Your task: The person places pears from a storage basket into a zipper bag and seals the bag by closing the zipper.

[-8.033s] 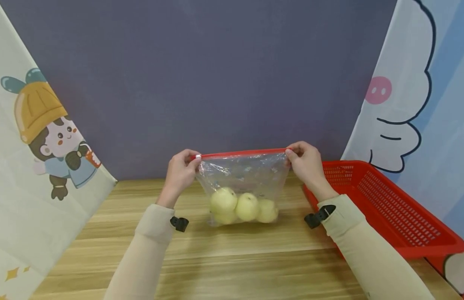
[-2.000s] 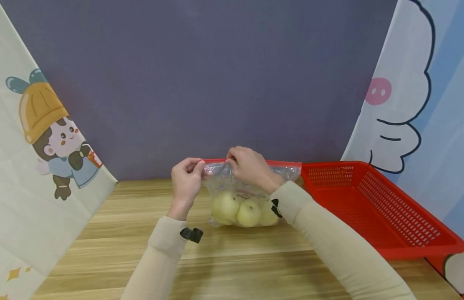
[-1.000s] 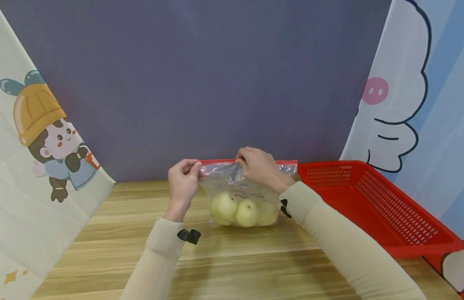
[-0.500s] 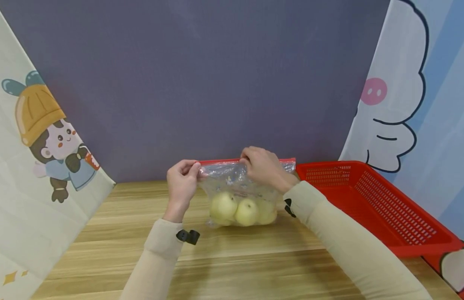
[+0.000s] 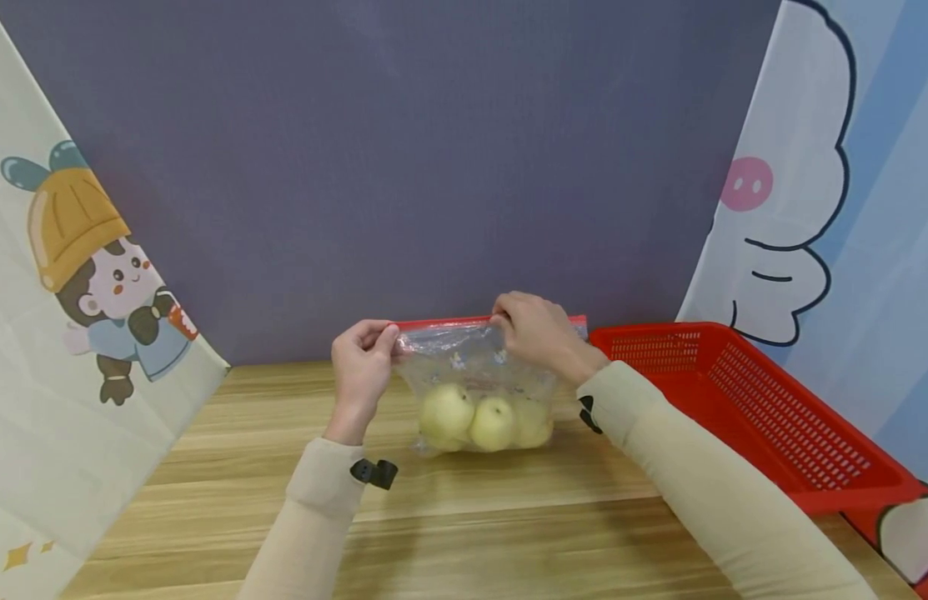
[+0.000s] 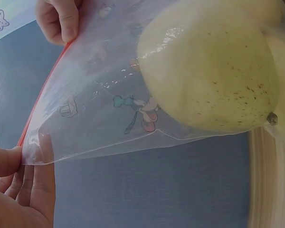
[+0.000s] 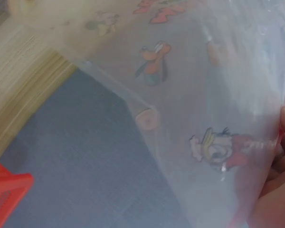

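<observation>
Red zip strip (image 5: pixel 443 322) along the mouth of the clear plastic bag (image 5: pixel 474 375) is being worked from left to right. The right hand (image 5: pixel 537 335) is pinching the strip and, compared with two seconds ago, is sitting further toward the right corner, with more of the strip lying flat and straight between the two hands. The left hand (image 5: pixel 362 367) is pinching the left corner and is holding it at the same height as before, acting as the anchor. The bag is standing upright on the wooden counter (image 5: pixel 448 517) with pale yellow-green pears (image 5: pixel 471 417) settled at its bottom; the left wrist view is showing one speckled pear (image 6: pixel 206 71) pressing against the printed film. A red basket (image 5: pixel 756 417) is sitting just to the right, apart from the bag. Judgement: the seal is roughly two-thirds run, with a short stretch at the right end remaining.
</observation>
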The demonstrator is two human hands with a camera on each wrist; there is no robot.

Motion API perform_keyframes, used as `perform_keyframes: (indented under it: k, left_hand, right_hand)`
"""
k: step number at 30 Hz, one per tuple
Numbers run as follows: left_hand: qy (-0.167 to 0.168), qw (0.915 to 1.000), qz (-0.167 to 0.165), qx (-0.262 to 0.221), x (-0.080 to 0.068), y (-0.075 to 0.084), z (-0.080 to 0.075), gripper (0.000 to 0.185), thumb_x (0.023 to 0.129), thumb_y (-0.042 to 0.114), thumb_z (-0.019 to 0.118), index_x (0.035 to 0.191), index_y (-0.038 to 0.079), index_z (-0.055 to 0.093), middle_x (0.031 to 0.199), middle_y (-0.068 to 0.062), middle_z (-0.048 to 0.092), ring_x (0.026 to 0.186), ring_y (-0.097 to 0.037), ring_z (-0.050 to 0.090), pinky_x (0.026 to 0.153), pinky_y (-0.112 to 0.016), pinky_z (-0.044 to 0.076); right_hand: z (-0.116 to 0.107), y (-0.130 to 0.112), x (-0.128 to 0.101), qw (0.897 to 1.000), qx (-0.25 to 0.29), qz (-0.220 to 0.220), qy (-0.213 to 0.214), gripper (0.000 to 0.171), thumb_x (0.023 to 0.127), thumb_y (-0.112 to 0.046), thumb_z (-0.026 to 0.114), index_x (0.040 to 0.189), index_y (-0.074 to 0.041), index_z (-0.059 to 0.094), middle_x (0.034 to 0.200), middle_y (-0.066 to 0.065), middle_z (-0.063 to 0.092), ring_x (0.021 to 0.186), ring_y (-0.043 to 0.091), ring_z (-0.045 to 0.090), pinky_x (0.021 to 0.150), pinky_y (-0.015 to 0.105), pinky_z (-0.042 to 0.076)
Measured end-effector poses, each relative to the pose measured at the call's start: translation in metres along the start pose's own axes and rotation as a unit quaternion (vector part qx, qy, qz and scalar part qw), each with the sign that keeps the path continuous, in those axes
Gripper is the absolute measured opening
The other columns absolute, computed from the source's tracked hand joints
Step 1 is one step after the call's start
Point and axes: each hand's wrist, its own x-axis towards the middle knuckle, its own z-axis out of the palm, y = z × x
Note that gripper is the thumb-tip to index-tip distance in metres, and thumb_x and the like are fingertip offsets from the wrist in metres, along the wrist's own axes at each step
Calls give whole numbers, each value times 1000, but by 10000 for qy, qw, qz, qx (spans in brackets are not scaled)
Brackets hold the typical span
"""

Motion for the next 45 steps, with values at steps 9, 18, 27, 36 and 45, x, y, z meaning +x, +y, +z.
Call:
perform_keyframes:
  k: [9,18,27,36,45]
  left_hand:
    - [19,10000,-18,72,-1,1,0,13,100,3,64,105,-8,69,89,-22,70,66,-16,70,64,-31,65]
    - [55,10000,-17,14,1,2,-1,13,99,3,65,103,-9,69,85,-22,70,64,-16,70,64,-31,65]
    - [-21,9999,-130,26,1,2,-5,14,100,5,64,105,-7,69,86,-22,70,66,-17,71,64,-32,65]
    - [-41,9998,-182,48,2,4,-7,14,100,4,64,105,-8,69,87,-21,70,65,-16,70,63,-31,65]
    - [-88,9998,-166,106,1,3,-8,15,101,7,64,106,-7,69,85,-19,70,65,-15,71,62,-30,65]
  right_hand:
    - [-5,8,-6,10000,30,46,15,17,106,-23,56,105,-11,69,97,2,66,80,18,62,68,37,57]
    - [-10,17,-10,10000,-39,52,19,17,106,-22,56,105,-11,68,98,2,67,81,19,61,69,38,56]
    - [-14,19,-13,9998,-94,156,-20,18,106,-22,55,106,-10,68,97,4,66,79,20,61,68,40,56]
    - [-16,21,-15,9996,-185,225,-45,18,105,-22,57,107,-9,69,98,4,67,81,21,62,69,40,57]
    - [-20,25,-18,9994,-162,315,-58,18,105,-22,56,107,-10,69,99,4,67,81,21,62,70,41,57]
